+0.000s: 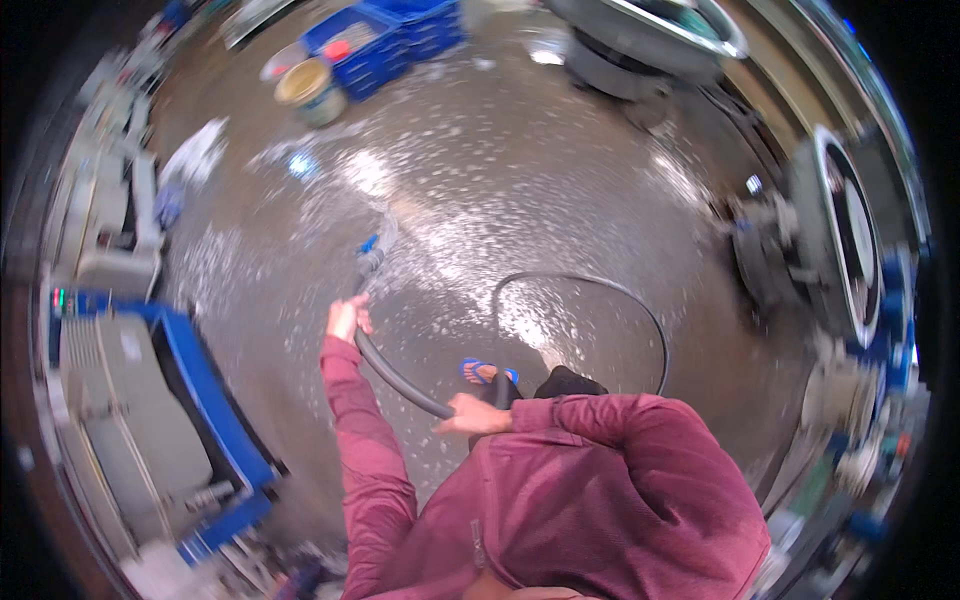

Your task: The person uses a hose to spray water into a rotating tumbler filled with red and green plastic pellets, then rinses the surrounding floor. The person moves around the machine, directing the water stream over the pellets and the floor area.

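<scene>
The fingers of the left hand [346,318] are clenched around a grey hose [395,380] just left of centre, below its nozzle [370,258] — water is sprayed from it over the wet floor [520,180]. The hose's lower stretch is grasped by the right hand [472,415] — beyond it the hose is looped toward the right. A blue crate [385,40] and a bucket [310,90] are seen at the upper left.

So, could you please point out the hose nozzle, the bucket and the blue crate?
hose nozzle [370,256], head view, on its blue tip.
bucket [310,90], head view, on its rim.
blue crate [385,45], head view, on its near wall.
</scene>
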A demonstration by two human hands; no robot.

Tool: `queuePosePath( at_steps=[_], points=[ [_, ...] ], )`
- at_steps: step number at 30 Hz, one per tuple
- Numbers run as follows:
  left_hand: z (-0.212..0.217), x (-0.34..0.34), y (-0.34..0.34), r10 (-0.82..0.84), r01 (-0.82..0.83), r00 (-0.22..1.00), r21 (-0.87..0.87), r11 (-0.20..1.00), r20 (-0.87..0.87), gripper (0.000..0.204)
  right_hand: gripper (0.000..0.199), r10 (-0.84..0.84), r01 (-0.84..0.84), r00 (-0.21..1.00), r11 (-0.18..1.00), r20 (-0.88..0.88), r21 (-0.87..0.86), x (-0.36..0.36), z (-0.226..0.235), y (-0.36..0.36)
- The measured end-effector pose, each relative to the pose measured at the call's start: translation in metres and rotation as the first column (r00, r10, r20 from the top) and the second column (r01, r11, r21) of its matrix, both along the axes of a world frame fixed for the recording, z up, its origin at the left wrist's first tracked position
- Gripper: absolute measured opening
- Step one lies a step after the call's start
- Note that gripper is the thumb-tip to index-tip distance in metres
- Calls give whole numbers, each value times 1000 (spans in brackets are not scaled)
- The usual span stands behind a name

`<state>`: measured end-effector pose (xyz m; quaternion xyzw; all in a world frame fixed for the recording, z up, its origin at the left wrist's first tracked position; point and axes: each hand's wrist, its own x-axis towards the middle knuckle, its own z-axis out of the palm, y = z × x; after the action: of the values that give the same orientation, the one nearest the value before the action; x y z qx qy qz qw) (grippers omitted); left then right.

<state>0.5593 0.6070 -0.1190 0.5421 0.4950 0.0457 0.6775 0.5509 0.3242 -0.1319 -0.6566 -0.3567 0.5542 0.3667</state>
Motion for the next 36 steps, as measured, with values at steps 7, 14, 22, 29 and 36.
queuePosePath(
  at_steps=[7, 14, 22, 29, 36],
  points=[
    [54, 224, -173, -638, 642, 761, -1, 766, -115, 28, 35, -548, 583, 700, 809, -458, -76, 35, -6, -45],
    [74, 239, -369, -917, 967, 236, 166, 191, -322, 42, 36, -450, 424, 893, 856, 22, 297, 65, -69, -151],
    [139, 256, -506, -937, 956, 99, 294, -5, -336, 37, 48, -602, 602, 798, 793, -26, 99, 149, -80, -391],
    [206, 269, -570, -960, 860, -93, 464, -211, -263, 24, 54, -871, 797, -150, 173, 468, 578, 201, 28, -587],
    [238, 274, -589, -939, 689, -134, 651, -319, -318, 30, 60, -714, 554, -51, 561, 698, 615, 330, 133, -589]
  ],
)
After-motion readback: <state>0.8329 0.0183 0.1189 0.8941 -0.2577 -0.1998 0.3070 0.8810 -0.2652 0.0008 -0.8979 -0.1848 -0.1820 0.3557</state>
